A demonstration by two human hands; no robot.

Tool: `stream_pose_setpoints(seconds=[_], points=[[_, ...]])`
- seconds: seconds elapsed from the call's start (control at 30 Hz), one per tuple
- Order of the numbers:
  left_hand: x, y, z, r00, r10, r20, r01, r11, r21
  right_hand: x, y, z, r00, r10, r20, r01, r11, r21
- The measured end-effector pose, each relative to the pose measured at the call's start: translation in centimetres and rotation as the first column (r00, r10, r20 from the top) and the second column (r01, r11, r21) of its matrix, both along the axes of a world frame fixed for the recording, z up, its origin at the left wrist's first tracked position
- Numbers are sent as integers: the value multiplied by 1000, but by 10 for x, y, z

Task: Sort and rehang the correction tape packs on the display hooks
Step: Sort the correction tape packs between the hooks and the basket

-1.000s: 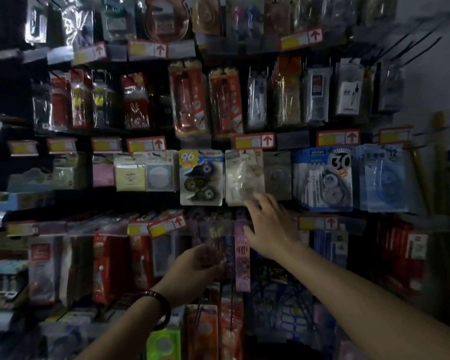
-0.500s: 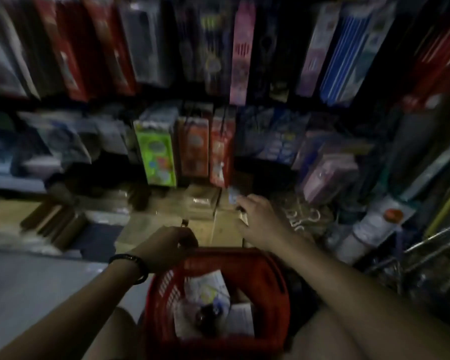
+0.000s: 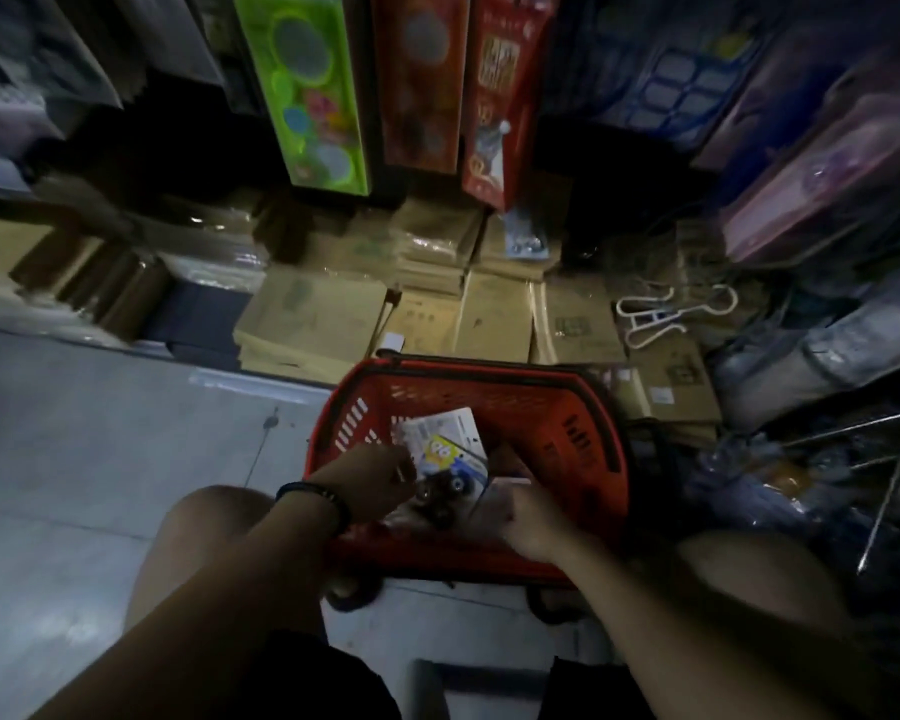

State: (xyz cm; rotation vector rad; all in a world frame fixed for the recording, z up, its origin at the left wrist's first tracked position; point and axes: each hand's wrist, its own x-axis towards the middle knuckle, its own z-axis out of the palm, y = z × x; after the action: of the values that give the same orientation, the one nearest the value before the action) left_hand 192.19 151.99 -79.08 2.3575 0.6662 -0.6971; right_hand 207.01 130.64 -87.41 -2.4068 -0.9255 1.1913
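Likely hazards: one pack lifted from the overlapping correction tape packs (image 3: 450, 457) may drag its neighbour over the rim of the red basket (image 3: 567, 423); in this dim light, types may be confused and rehung on the wrong hook. The basket, on the floor (image 3: 100, 459) at 6 o'clock, holds these loose packs. Left hand (image 3: 380, 478) is inside at its 8 o'clock, right hand (image 3: 528, 514) at its 5 o'clock. Both show curled fingers among the packs, but whether either is clamped on one cannot be told.
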Motion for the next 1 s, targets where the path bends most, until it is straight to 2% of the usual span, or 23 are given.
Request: stream_pose_setpoints(seconds=[0.2,0.3,0.4,0.6,0.8,0.93,1.0], points=[[13,7,-39,993,-20,-114,16,999,-35,4,19,-66,988,-106,-108,93,988,-120],[16,15,-46,986,-17,-166,7,998,-56,13,43,-79,995,-98,15,99,987,-130],[20,21,-52,975,-25,-222,11,998,-67,18,58,-96,998,-46,47,52,987,-150],[28,17,-48,981,23,-192,-52,988,-146,29,68,-131,976,34,215,23,966,-258],[33,13,-43,976,1,-217,-36,987,-157,37,74,-152,967,62,247,13,957,-289],[35,16,-45,971,-14,-240,-21,990,-141,27,76,-152,935,169,313,-65,946,-317],[36,18,-47,971,-6,-239,-32,988,-153,27,74,-151,943,181,278,-84,941,-328]])
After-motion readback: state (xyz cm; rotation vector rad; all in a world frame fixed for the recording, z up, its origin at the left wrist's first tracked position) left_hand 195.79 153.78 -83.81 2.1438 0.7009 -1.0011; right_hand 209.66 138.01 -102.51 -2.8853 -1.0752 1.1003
